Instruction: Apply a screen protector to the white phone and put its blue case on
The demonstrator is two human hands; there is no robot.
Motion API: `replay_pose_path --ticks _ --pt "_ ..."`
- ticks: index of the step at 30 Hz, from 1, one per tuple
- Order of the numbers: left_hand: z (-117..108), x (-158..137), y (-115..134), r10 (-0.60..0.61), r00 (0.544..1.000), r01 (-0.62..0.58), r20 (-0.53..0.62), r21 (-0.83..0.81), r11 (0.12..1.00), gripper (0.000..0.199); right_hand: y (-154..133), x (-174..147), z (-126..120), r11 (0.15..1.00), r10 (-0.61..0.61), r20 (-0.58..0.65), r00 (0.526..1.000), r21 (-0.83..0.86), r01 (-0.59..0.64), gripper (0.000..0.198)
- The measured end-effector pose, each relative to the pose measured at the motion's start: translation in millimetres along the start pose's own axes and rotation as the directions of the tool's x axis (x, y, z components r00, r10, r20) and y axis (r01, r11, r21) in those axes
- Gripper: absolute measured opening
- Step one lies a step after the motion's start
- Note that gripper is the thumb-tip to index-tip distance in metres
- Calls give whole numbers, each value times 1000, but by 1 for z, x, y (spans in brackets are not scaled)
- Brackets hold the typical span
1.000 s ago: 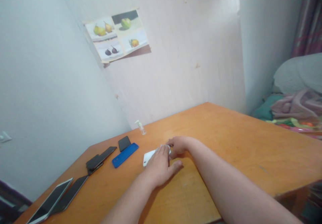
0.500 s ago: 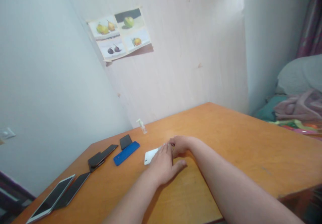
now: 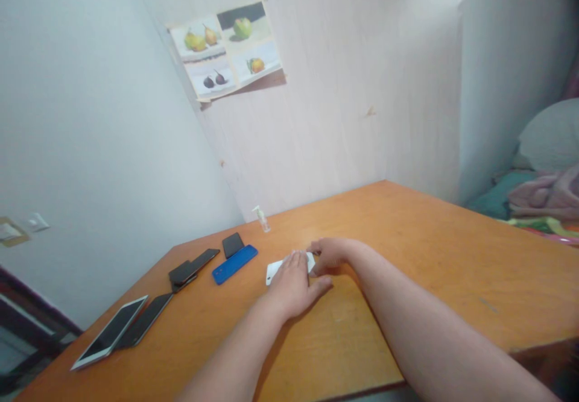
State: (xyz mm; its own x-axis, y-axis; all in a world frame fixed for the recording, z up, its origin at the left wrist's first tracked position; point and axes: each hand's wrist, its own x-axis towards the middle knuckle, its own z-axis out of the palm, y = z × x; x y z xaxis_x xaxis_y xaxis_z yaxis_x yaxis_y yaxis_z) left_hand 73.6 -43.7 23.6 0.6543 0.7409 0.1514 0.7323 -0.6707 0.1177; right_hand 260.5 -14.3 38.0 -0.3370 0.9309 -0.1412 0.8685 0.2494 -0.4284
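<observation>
A white phone (image 3: 272,269) lies on the wooden table (image 3: 407,233), its camera end pointing left. Across its middle rests my left hand (image 3: 290,286), fingers stretched out flat and thumb spread to the right. At the phone's right end, my right hand (image 3: 331,255) has its fingers bent around the corner and edge. The undersides of both hands are hidden, and so is most of the phone's middle. Left of the hands is a blue phone (image 3: 235,264), with a small dark phone (image 3: 233,245) right behind it.
Farther left lie stacked dark phones (image 3: 195,267), a black tablet or large phone (image 3: 145,320) and a white-framed tablet (image 3: 111,332). A clear pump bottle (image 3: 262,219) stands near the wall. A fruit poster (image 3: 228,49) hangs above; bedding (image 3: 547,191) is at the right.
My right hand has moved slightly back from my left, and the white phone's right end now shows between them. The camera view has shifted left and a little down.
</observation>
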Motion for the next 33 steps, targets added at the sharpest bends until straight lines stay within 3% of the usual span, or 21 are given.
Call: replay_pose_path --ticks 5,13,21,28,33 --pt "-4 -33 -7 -11 997 10 80 21 1000 97 -1 -1 -2 1000 26 -1 1000 13 -26 56" --pt "1 -5 -13 -62 997 61 35 31 998 96 3 1 2 999 25 8 1000 22 -25 51" --pt "-3 -42 -20 -41 996 36 82 57 998 100 -1 -3 -3 999 33 5 999 23 -33 50" --pt "-5 -16 -29 -141 988 137 65 71 988 106 -2 -5 -3 1000 19 -7 1000 22 -19 47" --pt "-2 -33 -26 -109 993 107 41 59 993 105 2 -1 -1 1000 17 2 1000 25 -17 47"
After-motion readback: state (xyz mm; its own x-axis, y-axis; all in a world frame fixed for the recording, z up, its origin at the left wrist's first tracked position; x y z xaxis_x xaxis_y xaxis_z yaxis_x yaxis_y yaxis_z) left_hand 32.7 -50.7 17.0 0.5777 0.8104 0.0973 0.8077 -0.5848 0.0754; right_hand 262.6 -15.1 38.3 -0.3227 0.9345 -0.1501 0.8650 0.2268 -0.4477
